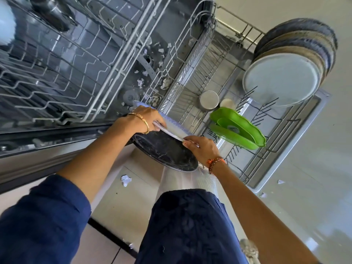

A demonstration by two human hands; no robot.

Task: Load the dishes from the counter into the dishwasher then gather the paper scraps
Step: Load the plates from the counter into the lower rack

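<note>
Above the near end of the pulled-out lower rack (282, 130) I hold two plates on edge. My left hand (146, 118) grips the far rim of a white plate with a blue ribbed edge (174, 125). My right hand (202, 149) pinches that plate's near rim. A black marbled plate (165, 152) lies against it on my side; which hand bears it I cannot tell. In the rack stand a row of grey and blue plates (282, 79), green dishes (240, 130) and a steel bowl (209, 100). Paper scraps (141, 82) litter the dishwasher's floor.
The upper rack (57, 63) is pulled out at left with a steel pot (51, 14) in it. More paper scraps lie on the kitchen floor, one by my leg (125, 180) and others right of the open door (281, 181). A small white cup (227, 102) sits beside the bowl.
</note>
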